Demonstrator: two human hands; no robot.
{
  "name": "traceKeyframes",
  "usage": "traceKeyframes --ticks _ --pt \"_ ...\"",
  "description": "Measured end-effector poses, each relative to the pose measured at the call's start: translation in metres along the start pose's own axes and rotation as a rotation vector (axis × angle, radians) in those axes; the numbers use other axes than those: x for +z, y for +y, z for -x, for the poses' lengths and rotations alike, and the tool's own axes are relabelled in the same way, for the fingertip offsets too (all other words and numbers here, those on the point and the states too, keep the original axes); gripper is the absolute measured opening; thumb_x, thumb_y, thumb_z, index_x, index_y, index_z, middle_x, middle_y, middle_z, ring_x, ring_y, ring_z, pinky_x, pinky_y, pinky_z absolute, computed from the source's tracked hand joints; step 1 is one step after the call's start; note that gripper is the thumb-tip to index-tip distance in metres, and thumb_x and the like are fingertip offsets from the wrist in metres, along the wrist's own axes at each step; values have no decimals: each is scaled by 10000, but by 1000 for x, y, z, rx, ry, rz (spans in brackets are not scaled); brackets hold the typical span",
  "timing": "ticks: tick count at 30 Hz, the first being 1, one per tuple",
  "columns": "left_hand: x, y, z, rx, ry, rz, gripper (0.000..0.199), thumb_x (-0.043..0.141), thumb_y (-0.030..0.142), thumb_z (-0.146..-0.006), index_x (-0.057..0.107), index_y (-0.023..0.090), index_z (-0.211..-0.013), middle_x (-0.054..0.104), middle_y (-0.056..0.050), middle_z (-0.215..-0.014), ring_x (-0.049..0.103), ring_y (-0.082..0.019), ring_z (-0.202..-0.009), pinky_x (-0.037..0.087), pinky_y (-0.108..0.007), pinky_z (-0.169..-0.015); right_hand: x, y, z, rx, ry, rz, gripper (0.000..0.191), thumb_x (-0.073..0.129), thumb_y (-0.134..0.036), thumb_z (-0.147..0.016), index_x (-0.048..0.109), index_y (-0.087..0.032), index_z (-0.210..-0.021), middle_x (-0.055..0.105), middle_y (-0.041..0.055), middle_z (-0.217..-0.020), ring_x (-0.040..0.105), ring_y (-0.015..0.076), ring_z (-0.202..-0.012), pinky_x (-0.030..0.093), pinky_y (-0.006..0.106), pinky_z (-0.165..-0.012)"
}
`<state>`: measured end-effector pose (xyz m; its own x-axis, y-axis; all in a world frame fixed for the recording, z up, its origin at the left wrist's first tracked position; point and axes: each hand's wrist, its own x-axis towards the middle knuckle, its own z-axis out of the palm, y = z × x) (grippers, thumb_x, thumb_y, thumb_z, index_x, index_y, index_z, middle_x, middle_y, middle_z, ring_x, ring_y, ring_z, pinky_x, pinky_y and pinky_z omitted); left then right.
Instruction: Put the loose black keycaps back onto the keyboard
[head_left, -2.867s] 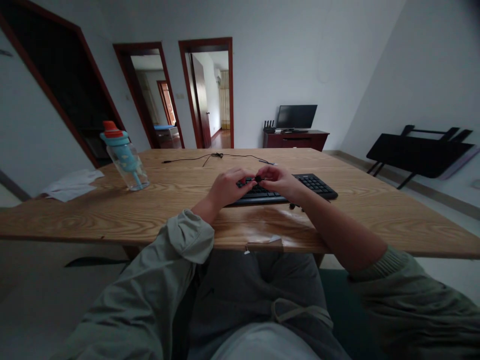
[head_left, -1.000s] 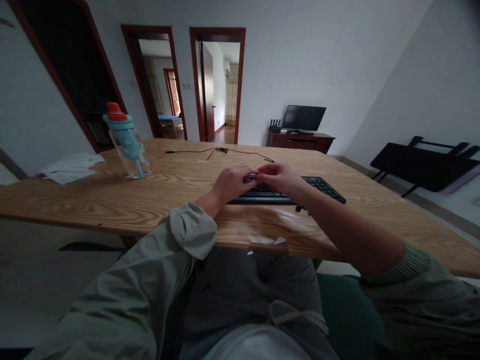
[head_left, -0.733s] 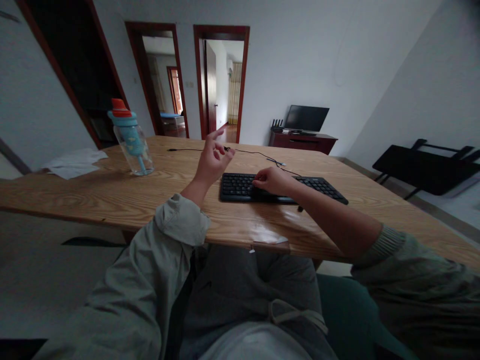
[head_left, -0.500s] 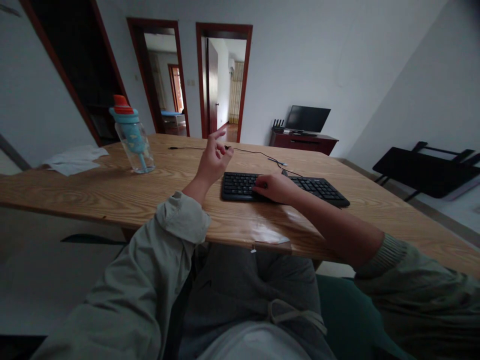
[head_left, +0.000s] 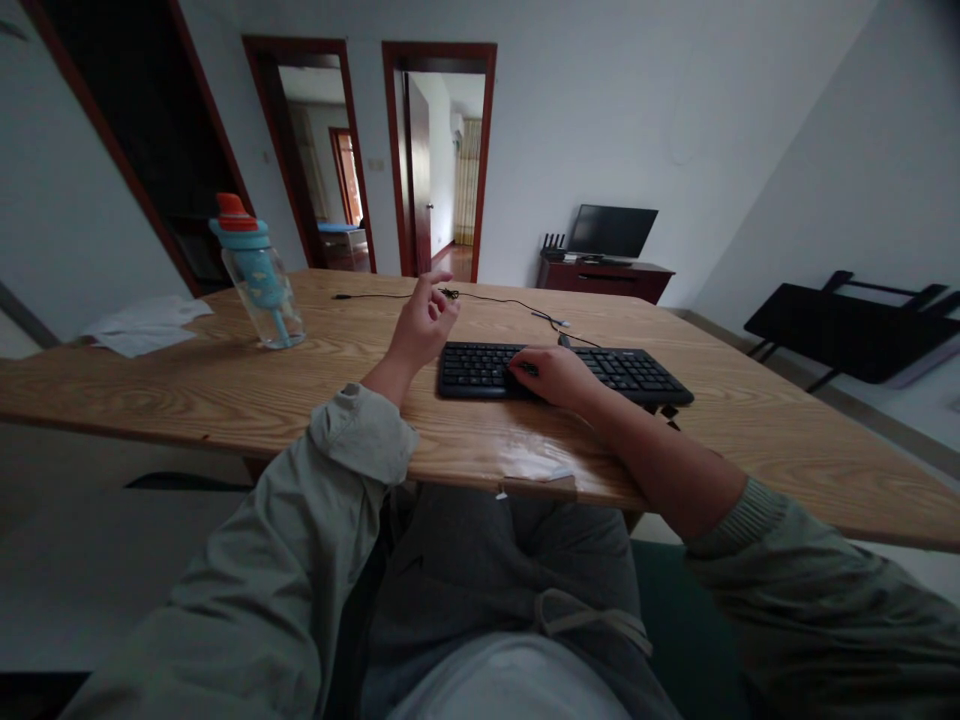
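where the lap (head_left: 495, 570) ends: wooden table (head_left: 352, 390) begins; shiny patch (head_left: 536, 450) on it, nearer than the right hand (head_left: 555, 375); film or glare, cannot tell.
small dark pieces (head_left: 670, 412): right of that hand and a little nearer, by the front edge of the keyboard (head_left: 469, 372); too small to name.
right hand: palm down over the middle of the keyboard, thumb and fingertips drawn close together, tips low at the keys; dark spot between them, cannot tell whether a piece is pinched or only keys show through.
keyboard: directly under the right hand, long axis running side to side, a stretch of keys showing either side of that hand; right hand the nearer of the two.
left hand (head_left: 424, 325): raised above the table, just off the keyboard's left end, fingers reaching farther out than the right hand's; half spread, loosely curled, thumb apart; nothing made out in its grasp.
black cable (head_left: 510, 302): beyond both hands, its tied bundle (head_left: 450, 293) showing behind the left fingertips; likely overlap in view, not contact.
thin stick-like thing (head_left: 550, 319): beyond the right hand, past the keyboard, near the cable.
bottle (head_left: 262, 290): standing left of the left hand; white sheets (head_left: 146, 325) farther left.
monitor (head_left: 613, 231): far past both hands, on a dark red cabinet (head_left: 637, 282).
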<state>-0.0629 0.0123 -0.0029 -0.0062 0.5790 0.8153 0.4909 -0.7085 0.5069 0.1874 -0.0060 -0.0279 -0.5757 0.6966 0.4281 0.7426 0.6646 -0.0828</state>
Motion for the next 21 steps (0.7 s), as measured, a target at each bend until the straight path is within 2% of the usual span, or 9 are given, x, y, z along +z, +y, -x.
traceKeyframes --ticks 4,7,13,17,21 --pt "0 2 1 3 -5 -12 333 587 238 -873 549 224 -1203 558 8 -791 462 -100 -615 412 -258 -607 2 -1 -1 -56 -32 -33 256 548 -268 -915 757 -192 -1040 742 63 -1042 677 204 -945 486 291 -889" --pt "0 4 1 -1 -24 -12 291 595 227 -860 576 201 -1150 555 6 -782 477 -103 -635 417 -257 -624 3 4 -1 -45 -77 -72 242 570 -261 -894 764 -205 -1028 748 50 -1031 682 197 -929 490 285 -903" --pt "-1 4 2 8 -42 -17 269 601 216 -842 596 188 -1109 535 13 -760 474 -100 -625 408 -247 -609 2 7 -1 43 -64 -110 206 612 -251 -840 766 -199 -967 755 41 -955 684 190 -848 497 277 -837" --pt "0 2 2 11 -41 -31 264 600 217 -840 598 193 -1103 538 13 -762 458 -97 -602 395 -247 -589 -1 2 -2 53 -46 -106 247 630 -261 -818 752 -194 -1023 751 45 -949 673 184 -804 488 277 -776" --pt "-1 3 2 -1 -52 -33 242 596 225 -840 610 192 -1079 540 7 -765 454 -100 -601 387 -247 -580 -1 2 -3 27 -43 -128 235 629 -253 -817 752 -191 -1008 747 46 -944 667 179 -820 479 273 -787"
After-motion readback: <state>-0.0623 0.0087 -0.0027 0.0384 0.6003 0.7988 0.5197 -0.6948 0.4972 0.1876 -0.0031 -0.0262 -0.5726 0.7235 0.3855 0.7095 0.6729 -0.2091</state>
